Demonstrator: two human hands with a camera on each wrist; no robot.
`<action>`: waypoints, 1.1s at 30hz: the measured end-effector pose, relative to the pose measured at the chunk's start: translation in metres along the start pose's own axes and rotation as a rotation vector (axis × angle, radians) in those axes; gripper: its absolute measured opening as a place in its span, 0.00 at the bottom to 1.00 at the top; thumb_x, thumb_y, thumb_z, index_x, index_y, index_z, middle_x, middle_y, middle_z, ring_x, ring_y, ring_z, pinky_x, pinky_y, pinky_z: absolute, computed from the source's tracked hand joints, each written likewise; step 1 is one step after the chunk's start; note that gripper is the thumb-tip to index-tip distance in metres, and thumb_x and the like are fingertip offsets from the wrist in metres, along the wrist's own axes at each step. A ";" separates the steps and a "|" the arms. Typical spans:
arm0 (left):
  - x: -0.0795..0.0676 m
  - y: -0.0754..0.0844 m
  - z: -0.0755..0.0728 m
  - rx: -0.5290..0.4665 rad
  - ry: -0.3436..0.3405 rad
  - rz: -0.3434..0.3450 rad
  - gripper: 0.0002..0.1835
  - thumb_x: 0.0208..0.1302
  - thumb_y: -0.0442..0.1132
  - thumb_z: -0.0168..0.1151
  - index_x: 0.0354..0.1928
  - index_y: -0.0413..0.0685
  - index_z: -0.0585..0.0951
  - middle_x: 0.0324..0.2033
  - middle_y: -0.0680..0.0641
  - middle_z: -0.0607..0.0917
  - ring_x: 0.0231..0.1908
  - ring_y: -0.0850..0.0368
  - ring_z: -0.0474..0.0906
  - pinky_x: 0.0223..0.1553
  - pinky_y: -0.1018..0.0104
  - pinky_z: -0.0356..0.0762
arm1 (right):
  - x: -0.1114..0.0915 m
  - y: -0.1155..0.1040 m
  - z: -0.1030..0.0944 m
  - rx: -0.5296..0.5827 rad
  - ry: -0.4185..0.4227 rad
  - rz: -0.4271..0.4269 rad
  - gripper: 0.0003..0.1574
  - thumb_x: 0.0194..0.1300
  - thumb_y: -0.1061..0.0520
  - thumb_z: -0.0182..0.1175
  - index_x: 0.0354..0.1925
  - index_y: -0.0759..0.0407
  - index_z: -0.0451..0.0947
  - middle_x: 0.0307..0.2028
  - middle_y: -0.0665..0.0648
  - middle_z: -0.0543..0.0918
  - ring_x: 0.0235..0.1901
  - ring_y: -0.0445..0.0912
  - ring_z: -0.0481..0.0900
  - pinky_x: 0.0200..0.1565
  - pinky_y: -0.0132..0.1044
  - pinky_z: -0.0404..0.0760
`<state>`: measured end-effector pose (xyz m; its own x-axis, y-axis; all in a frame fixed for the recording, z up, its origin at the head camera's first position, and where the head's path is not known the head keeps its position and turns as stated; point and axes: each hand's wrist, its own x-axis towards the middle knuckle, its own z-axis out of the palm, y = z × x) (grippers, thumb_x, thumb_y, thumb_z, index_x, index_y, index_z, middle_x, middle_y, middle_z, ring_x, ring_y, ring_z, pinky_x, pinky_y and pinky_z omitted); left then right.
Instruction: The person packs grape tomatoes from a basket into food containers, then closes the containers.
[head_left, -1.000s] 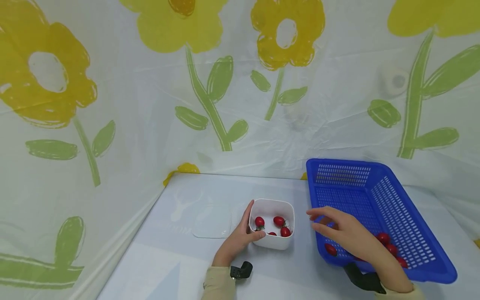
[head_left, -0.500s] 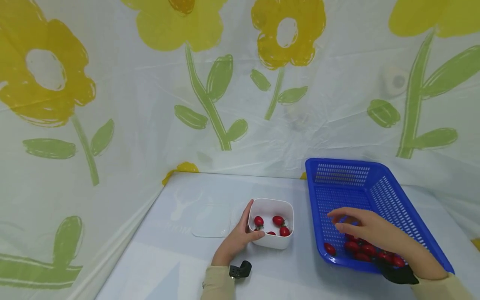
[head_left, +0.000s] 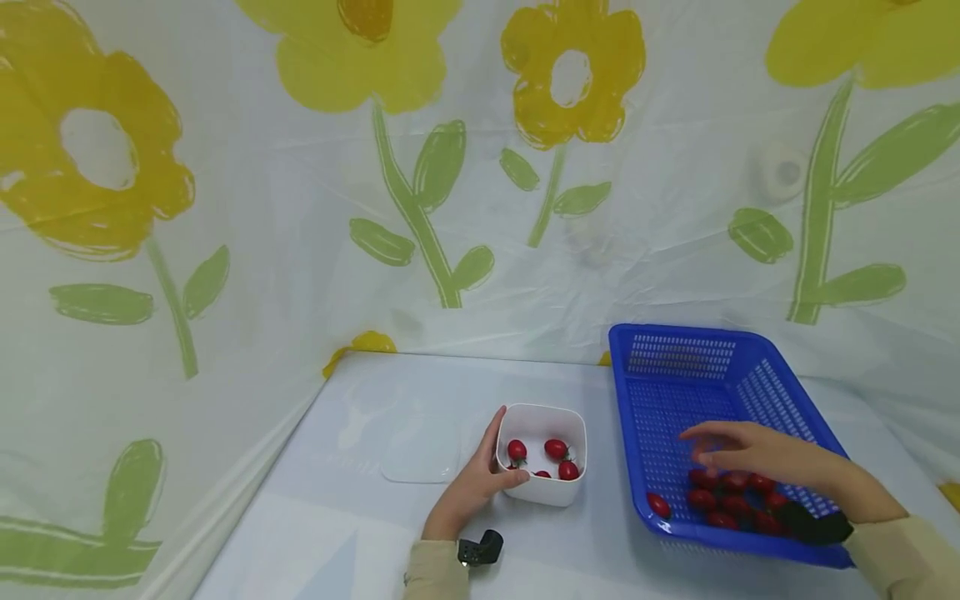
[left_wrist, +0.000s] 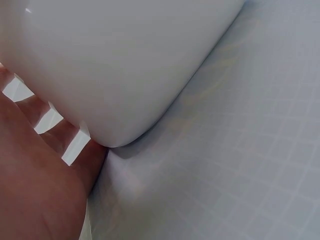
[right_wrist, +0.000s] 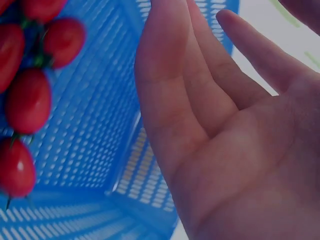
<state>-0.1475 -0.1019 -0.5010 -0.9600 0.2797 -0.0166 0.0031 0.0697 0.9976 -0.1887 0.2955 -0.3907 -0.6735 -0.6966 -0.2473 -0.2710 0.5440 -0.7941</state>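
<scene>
My left hand (head_left: 471, 490) holds a small white square container (head_left: 542, 493) at its left side, thumb at the near rim and fingers along the wall. Inside it lie several red cherry tomatoes (head_left: 556, 449) with green stems. Over the blue basket (head_left: 637, 417), my right hand (head_left: 787, 454) hovers with relaxed fingers and nothing in them. Below it, a cluster of cherry tomatoes (head_left: 737, 505) gathers at the basket's near end, with a single tomato (head_left: 658, 505) apart at the left corner. In the right wrist view, tomatoes (right_wrist: 29, 101) appear beside the bent fingers (right_wrist: 165, 100).
A clear flat lid (head_left: 420, 457) lies on the white table (head_left: 375, 542), left of the container. The basket stands on the right with raised, perforated walls. A hanging flower-patterned sheet (head_left: 300, 250) closes off the back and left.
From beside the container, my right hand has moved right over the tomatoes in the basket, uncovering more of them. My left hand and the container stay in place.
</scene>
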 end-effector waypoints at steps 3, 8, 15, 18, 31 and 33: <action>-0.001 0.000 0.000 -0.011 -0.007 0.008 0.46 0.52 0.44 0.64 0.65 0.82 0.45 0.67 0.58 0.47 0.66 0.55 0.40 0.61 0.44 0.45 | 0.001 0.007 -0.004 0.010 -0.010 0.020 0.25 0.67 0.55 0.47 0.59 0.66 0.63 0.48 0.61 0.75 0.43 0.49 0.76 0.38 0.36 0.76; 0.000 0.001 0.000 -0.005 -0.014 0.014 0.46 0.52 0.45 0.64 0.65 0.82 0.45 0.67 0.59 0.47 0.66 0.56 0.41 0.61 0.46 0.45 | 0.000 0.020 -0.009 0.071 -0.019 0.083 0.27 0.66 0.55 0.48 0.59 0.68 0.61 0.49 0.68 0.73 0.41 0.54 0.76 0.37 0.46 0.77; -0.007 0.018 0.001 0.008 -0.024 0.000 0.48 0.51 0.48 0.64 0.67 0.75 0.43 0.68 0.56 0.45 0.66 0.51 0.39 0.61 0.46 0.47 | 0.001 0.034 -0.016 0.109 -0.024 0.160 0.31 0.64 0.55 0.51 0.59 0.72 0.59 0.49 0.71 0.71 0.40 0.54 0.75 0.33 0.46 0.77; -0.009 0.020 0.002 0.007 -0.017 -0.008 0.47 0.52 0.47 0.64 0.67 0.76 0.44 0.68 0.56 0.45 0.66 0.51 0.39 0.61 0.46 0.46 | 0.002 0.037 -0.015 0.107 -0.012 0.238 0.34 0.61 0.53 0.54 0.59 0.72 0.59 0.48 0.69 0.72 0.39 0.53 0.75 0.34 0.46 0.78; 0.000 -0.001 0.000 0.010 0.006 0.002 0.46 0.52 0.46 0.64 0.64 0.83 0.45 0.66 0.62 0.47 0.66 0.56 0.40 0.61 0.45 0.45 | 0.011 0.055 -0.014 0.079 -0.019 0.377 0.29 0.58 0.55 0.57 0.55 0.69 0.67 0.46 0.66 0.75 0.35 0.52 0.76 0.35 0.47 0.77; 0.000 -0.001 0.000 0.012 0.004 0.001 0.46 0.52 0.46 0.64 0.65 0.83 0.45 0.66 0.62 0.47 0.66 0.56 0.40 0.61 0.45 0.46 | 0.011 0.054 -0.013 0.066 -0.034 0.368 0.28 0.58 0.57 0.58 0.54 0.69 0.68 0.44 0.64 0.76 0.35 0.52 0.76 0.34 0.47 0.77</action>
<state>-0.1477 -0.1024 -0.5019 -0.9611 0.2757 -0.0156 0.0071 0.0808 0.9967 -0.2194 0.3236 -0.4292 -0.6941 -0.4755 -0.5405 0.0306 0.7306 -0.6821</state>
